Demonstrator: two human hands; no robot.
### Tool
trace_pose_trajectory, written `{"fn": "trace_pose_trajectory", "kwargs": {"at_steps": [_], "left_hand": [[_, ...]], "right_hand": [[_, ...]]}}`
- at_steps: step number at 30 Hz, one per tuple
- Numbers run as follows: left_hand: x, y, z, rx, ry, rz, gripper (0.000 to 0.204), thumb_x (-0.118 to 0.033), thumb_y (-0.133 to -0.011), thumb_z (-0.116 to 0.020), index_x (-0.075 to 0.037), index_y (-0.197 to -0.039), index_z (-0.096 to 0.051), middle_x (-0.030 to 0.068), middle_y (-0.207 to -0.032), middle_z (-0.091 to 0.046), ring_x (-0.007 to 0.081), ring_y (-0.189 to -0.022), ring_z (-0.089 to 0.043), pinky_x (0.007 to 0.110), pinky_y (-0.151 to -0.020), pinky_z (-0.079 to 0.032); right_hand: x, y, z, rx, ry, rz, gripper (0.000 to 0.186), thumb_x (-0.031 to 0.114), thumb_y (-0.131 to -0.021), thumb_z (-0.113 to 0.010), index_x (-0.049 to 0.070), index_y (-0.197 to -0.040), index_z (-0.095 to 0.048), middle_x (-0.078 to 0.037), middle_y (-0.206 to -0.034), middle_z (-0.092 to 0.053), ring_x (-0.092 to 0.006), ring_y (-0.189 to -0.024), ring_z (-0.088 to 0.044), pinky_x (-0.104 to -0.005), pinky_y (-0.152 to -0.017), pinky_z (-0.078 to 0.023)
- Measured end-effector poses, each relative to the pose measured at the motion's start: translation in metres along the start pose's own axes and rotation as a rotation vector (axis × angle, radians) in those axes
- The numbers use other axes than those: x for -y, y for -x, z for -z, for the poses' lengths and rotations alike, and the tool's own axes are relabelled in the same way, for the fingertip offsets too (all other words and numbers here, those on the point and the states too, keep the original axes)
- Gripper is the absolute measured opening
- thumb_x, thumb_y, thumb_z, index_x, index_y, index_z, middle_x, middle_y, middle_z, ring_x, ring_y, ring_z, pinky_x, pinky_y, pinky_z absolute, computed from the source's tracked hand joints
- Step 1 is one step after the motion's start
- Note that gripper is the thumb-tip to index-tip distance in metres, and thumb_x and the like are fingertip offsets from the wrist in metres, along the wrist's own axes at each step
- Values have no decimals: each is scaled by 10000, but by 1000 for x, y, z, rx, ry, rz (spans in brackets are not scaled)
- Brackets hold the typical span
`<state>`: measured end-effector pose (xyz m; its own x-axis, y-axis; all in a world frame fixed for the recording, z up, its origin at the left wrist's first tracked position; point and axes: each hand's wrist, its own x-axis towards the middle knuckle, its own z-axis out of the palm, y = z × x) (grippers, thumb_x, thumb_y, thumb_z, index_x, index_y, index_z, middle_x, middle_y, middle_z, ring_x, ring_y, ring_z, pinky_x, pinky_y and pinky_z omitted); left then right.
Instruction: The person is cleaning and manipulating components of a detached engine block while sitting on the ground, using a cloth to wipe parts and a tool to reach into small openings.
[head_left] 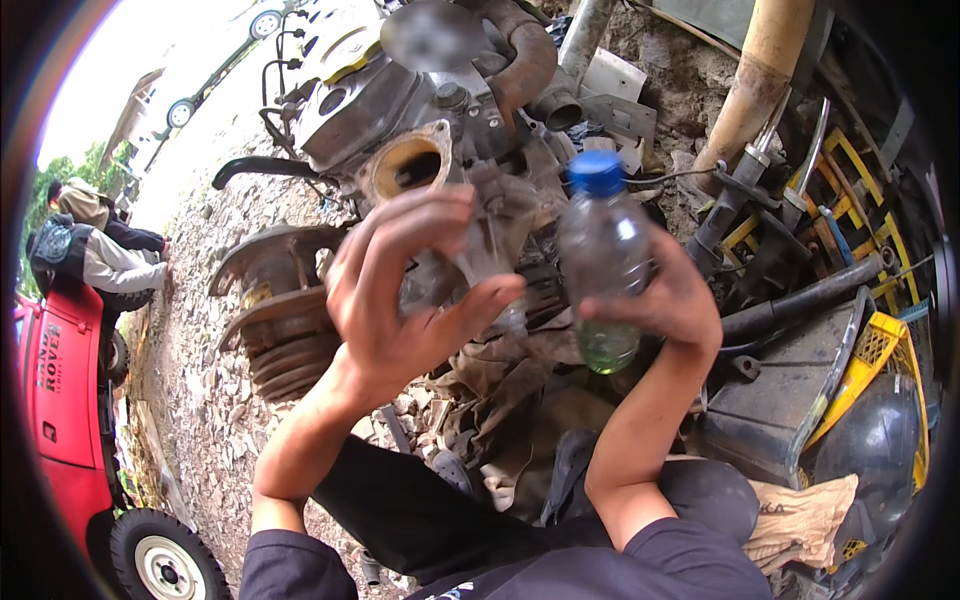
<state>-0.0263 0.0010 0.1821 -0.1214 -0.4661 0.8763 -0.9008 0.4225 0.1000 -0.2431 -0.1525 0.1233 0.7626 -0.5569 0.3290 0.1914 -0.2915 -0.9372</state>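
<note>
My right hand (672,295) is wrapped round a clear plastic bottle (603,240) with a blue cap, held upright with a little greenish liquid at its bottom. To its left, my left hand (395,275) is raised with fingers curved and the thumb held apart. A pale, see-through blur lies by its fingertips; I cannot make out what it is. Just beyond this hand sits a greasy metal engine (365,110), with a round flanged opening (410,165) facing me. Left of my left wrist stands a rusty, ribbed metal part (280,300).
Metal rods, a black tube (800,295) and yellow crates (885,360) crowd the right side. A bamboo pole (765,70) leans at the back. Gravel (210,290) covers the ground at left, with a red vehicle (68,390) and people beyond. Cloth (500,395) lies before my feet.
</note>
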Motion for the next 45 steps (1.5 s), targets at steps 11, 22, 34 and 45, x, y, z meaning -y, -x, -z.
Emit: {"fn": "trace_pose_trajectory", "kwargs": {"at_steps": [11, 22, 34, 45], "left_hand": [[24, -17, -3, 164, -239, 326, 640, -462, -792, -846, -49, -1236, -643, 131, -1325, -624, 342, -1216, -578, 445, -1046, -432], [8, -34, -6, 105, -204, 508, 520, -336, -767, -859, -55, -1170, -688, 113, -1194, -685, 302, -1090, -633, 413, -960, -471], [9, -37, -27, -125, -315, 479, 335, -76, -752, -770, -72, -1085, -736, 79, -1118, -731, 302, -1032, -674, 402, -925, -540], [11, -29, -27, -157, -400, 398, 246, -100, -810, -744, -60, -1053, -747, 86, -1104, -743, 282, -1015, -689, 380, -917, -529]], "right_hand": [[40, -120, 57, -49, 213, -56, 757, 178, -690, -941, 20, -1342, -590, -71, -1161, -706, -160, -1060, -645, -343, -977, -505], [40, -157, 47, -17, 185, -112, 805, 303, -689, -943, 38, -1356, -579, -106, -1157, -726, -207, -1066, -688, -372, -968, -520], [41, -154, 40, 82, 257, -91, 710, 319, -718, -923, 53, -1294, -606, -133, -1158, -725, -246, -1080, -699, -383, -949, -526], [28, -132, 95, -18, 87, -130, 660, 323, -775, -905, 43, -1296, -611, -82, -1110, -721, -203, -1020, -691, -351, -920, -534]]}}
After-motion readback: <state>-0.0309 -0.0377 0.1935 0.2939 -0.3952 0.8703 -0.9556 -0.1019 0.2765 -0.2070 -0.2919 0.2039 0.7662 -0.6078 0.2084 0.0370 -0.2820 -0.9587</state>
